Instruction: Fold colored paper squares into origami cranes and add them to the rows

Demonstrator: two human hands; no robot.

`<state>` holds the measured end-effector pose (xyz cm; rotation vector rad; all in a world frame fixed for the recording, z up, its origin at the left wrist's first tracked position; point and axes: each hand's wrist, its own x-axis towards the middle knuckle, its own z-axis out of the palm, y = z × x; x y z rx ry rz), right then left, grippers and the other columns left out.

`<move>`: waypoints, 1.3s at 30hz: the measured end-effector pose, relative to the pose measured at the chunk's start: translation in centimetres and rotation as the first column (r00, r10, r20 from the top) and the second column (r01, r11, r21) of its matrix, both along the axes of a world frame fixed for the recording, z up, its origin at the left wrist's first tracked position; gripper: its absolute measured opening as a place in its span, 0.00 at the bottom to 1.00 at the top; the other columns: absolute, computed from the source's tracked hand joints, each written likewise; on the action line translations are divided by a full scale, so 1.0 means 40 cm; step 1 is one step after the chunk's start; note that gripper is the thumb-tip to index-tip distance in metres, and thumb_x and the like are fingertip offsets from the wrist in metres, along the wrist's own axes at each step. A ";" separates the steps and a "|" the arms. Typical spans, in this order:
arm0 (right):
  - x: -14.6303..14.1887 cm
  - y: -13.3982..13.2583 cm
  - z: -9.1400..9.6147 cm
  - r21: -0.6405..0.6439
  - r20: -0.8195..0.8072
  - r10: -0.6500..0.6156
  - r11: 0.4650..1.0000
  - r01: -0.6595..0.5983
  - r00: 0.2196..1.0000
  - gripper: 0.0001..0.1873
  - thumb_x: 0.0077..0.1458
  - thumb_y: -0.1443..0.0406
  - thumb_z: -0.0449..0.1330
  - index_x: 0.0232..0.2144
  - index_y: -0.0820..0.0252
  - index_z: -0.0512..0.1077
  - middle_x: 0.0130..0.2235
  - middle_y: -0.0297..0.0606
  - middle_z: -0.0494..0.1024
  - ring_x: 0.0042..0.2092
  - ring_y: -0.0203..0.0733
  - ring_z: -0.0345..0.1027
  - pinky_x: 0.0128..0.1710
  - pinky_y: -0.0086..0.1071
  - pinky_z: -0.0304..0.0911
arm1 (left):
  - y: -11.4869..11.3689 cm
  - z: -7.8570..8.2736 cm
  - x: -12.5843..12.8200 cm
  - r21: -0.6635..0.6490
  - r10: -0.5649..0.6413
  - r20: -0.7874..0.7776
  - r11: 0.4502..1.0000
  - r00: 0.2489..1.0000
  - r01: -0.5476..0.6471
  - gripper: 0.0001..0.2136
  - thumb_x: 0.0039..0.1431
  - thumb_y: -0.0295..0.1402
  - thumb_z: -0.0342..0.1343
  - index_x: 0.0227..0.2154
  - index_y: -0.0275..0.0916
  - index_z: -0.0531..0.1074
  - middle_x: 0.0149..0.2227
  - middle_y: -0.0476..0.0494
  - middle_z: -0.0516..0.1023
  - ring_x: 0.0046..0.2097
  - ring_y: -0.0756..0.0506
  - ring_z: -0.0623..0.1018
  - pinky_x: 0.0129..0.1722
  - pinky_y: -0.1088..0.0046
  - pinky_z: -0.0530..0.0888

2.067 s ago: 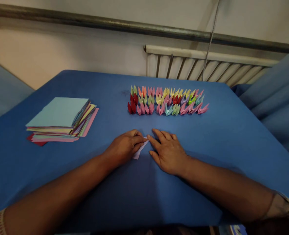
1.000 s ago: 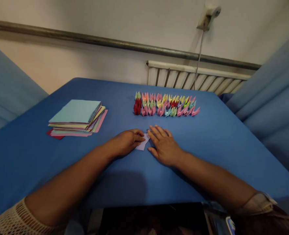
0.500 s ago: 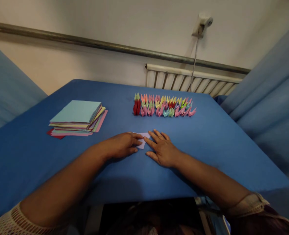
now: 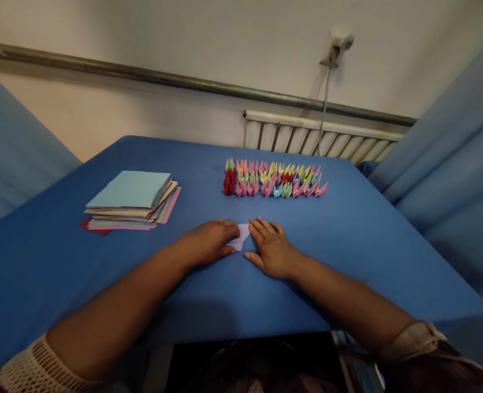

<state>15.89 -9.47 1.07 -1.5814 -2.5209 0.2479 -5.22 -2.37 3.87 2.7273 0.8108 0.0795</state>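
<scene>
A small folded piece of lilac paper (image 4: 242,233) lies on the blue-covered table in front of me, a crease running across it. My left hand (image 4: 212,240) covers its left part, fingers curled over the paper and thumb at its lower edge. At the right edge of the paper rest the fingertips of my right hand (image 4: 274,250), whose fingers are stretched out flat and thumb is held apart. Beyond both hands stand rows of folded paper figures (image 4: 266,183) in pink, red, yellow, green and blue.
To the left sits a stack of coloured paper sheets (image 4: 130,190), light blue on top, with a red sheet (image 4: 97,226) poking out below. A radiator (image 4: 298,134) and a pipe (image 4: 184,82) run along the wall behind the table (image 4: 347,240). Blue curtains (image 4: 454,180) hang at both sides.
My left fingers have drawn back from the middle of the paper and curled over its left part. My right index finger has moved in beside the other fingers at the right edge.
</scene>
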 end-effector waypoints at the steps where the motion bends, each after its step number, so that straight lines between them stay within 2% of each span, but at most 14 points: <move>1: -0.002 0.008 0.003 0.009 -0.004 -0.002 1.000 0.002 1.000 0.36 0.63 0.50 0.48 0.63 0.70 0.55 0.66 0.53 0.55 0.67 0.53 0.43 0.63 0.50 0.40 | -0.004 0.001 0.003 0.037 0.001 -0.018 0.999 1.000 0.000 0.13 0.56 0.35 0.58 0.44 0.39 0.72 0.43 0.41 0.76 0.44 0.42 0.76 0.44 0.67 0.70; 5: -0.011 0.042 0.014 0.023 -0.027 0.026 0.999 -0.026 0.999 0.30 0.61 0.54 0.51 0.59 0.69 0.61 0.63 0.52 0.61 0.64 0.51 0.50 0.61 0.47 0.44 | -0.028 0.004 0.013 0.162 0.014 -0.082 0.987 0.996 -0.001 0.06 0.57 0.30 0.54 0.38 0.38 0.71 0.38 0.42 0.75 0.40 0.42 0.74 0.41 0.67 0.70; 10: 0.001 0.065 0.005 0.024 -0.103 0.087 0.996 -0.084 0.991 0.30 0.60 0.55 0.52 0.60 0.67 0.60 0.63 0.51 0.61 0.63 0.50 0.52 0.60 0.46 0.46 | -0.042 0.008 0.025 0.196 0.035 -0.088 0.980 0.995 -0.017 0.11 0.55 0.24 0.51 0.41 0.36 0.70 0.40 0.40 0.74 0.40 0.41 0.74 0.40 0.65 0.70; 12: 0.011 0.069 -0.005 0.034 -0.138 0.108 0.994 -0.104 0.985 0.30 0.60 0.55 0.53 0.60 0.65 0.60 0.63 0.49 0.61 0.63 0.50 0.52 0.61 0.46 0.46 | -0.035 0.010 0.029 0.166 0.063 -0.081 0.985 0.995 -0.049 0.09 0.56 0.26 0.51 0.40 0.36 0.71 0.40 0.39 0.75 0.41 0.41 0.74 0.41 0.65 0.70; 16: 0.023 0.089 -0.027 0.057 -0.236 0.133 0.991 -0.123 0.963 0.27 0.58 0.57 0.58 0.57 0.61 0.64 0.61 0.47 0.65 0.61 0.48 0.55 0.59 0.45 0.48 | -0.008 0.005 0.028 0.015 0.209 0.002 0.978 0.978 -0.209 0.12 0.58 0.27 0.49 0.42 0.38 0.73 0.42 0.41 0.78 0.43 0.42 0.77 0.44 0.66 0.71; 21: 0.016 0.126 -0.043 0.140 -0.326 0.195 0.978 -0.157 0.925 0.13 0.60 0.65 0.58 0.47 0.56 0.72 0.53 0.41 0.74 0.54 0.44 0.64 0.55 0.41 0.51 | 0.012 -0.004 0.020 -0.162 0.296 0.137 0.948 0.945 -0.274 0.14 0.58 0.28 0.47 0.41 0.42 0.76 0.38 0.48 0.81 0.39 0.45 0.78 0.41 0.71 0.71; 25: 0.021 0.135 -0.032 0.169 -0.282 0.227 0.968 -0.184 0.932 0.09 0.63 0.67 0.53 0.42 0.59 0.73 0.41 0.39 0.79 0.45 0.41 0.69 0.51 0.39 0.52 | 0.000 0.016 0.018 -0.249 0.282 0.141 0.938 0.949 -0.241 0.16 0.55 0.29 0.49 0.44 0.43 0.76 0.41 0.49 0.81 0.41 0.45 0.79 0.43 0.70 0.72; 29: 0.029 0.120 0.003 0.243 -0.111 0.201 0.955 -0.170 0.973 0.10 0.63 0.68 0.52 0.40 0.60 0.73 0.37 0.39 0.79 0.42 0.42 0.68 0.54 0.41 0.50 | -0.029 0.053 0.020 -0.148 0.190 0.139 0.974 0.972 -0.170 0.28 0.49 0.31 0.57 0.56 0.40 0.68 0.56 0.42 0.72 0.56 0.39 0.71 0.57 0.62 0.66; 31: 0.025 0.106 0.025 0.289 -0.015 0.208 0.937 -0.195 0.978 0.10 0.63 0.70 0.51 0.39 0.59 0.73 0.36 0.40 0.78 0.41 0.42 0.68 0.57 0.43 0.47 | -0.043 0.061 0.025 -0.099 0.188 0.149 0.980 0.971 -0.175 0.29 0.50 0.37 0.60 0.56 0.39 0.67 0.56 0.39 0.73 0.56 0.38 0.71 0.56 0.60 0.66; 34: 0.015 0.081 0.052 0.326 0.021 0.255 0.912 -0.248 0.967 0.11 0.63 0.70 0.50 0.38 0.60 0.72 0.36 0.41 0.78 0.42 0.43 0.68 0.59 0.46 0.46 | -0.053 0.054 0.036 -0.067 0.255 0.171 0.967 0.952 -0.247 0.17 0.57 0.36 0.55 0.49 0.41 0.73 0.46 0.41 0.79 0.47 0.39 0.76 0.47 0.61 0.71; 35: 0.013 0.074 0.056 0.338 -0.033 0.261 0.911 -0.235 0.965 0.11 0.63 0.69 0.50 0.38 0.59 0.72 0.37 0.41 0.77 0.43 0.44 0.68 0.59 0.46 0.47 | -0.052 0.049 0.039 -0.095 0.293 0.190 0.956 0.937 -0.279 0.14 0.58 0.35 0.53 0.45 0.42 0.76 0.42 0.43 0.80 0.44 0.40 0.77 0.44 0.62 0.71; 37: 0.009 0.065 0.054 0.364 -0.278 0.223 0.925 -0.112 0.934 0.10 0.62 0.67 0.52 0.45 0.59 0.69 0.44 0.44 0.76 0.49 0.46 0.67 0.58 0.46 0.52 | -0.047 0.038 0.043 -0.240 0.425 0.275 0.899 0.862 -0.367 0.10 0.59 0.36 0.53 0.38 0.42 0.78 0.35 0.45 0.81 0.38 0.42 0.78 0.38 0.66 0.71; 38: 0.005 0.063 0.047 0.345 -0.453 0.171 0.939 -0.005 0.875 0.14 0.61 0.65 0.55 0.49 0.58 0.66 0.49 0.45 0.74 0.52 0.47 0.66 0.57 0.46 0.54 | -0.043 0.033 0.046 -0.361 0.523 0.335 0.840 0.784 -0.406 0.10 0.58 0.38 0.54 0.36 0.41 0.78 0.32 0.45 0.80 0.35 0.43 0.78 0.35 0.67 0.70; 39: 0.001 0.064 0.037 0.287 -0.632 0.105 0.952 0.106 0.768 0.21 0.58 0.62 0.58 0.53 0.57 0.62 0.54 0.47 0.70 0.54 0.47 0.65 0.55 0.46 0.57 | -0.039 0.029 0.050 -0.505 0.625 0.388 0.759 0.677 -0.411 0.11 0.56 0.40 0.57 0.34 0.39 0.78 0.30 0.45 0.80 0.32 0.44 0.77 0.33 0.69 0.70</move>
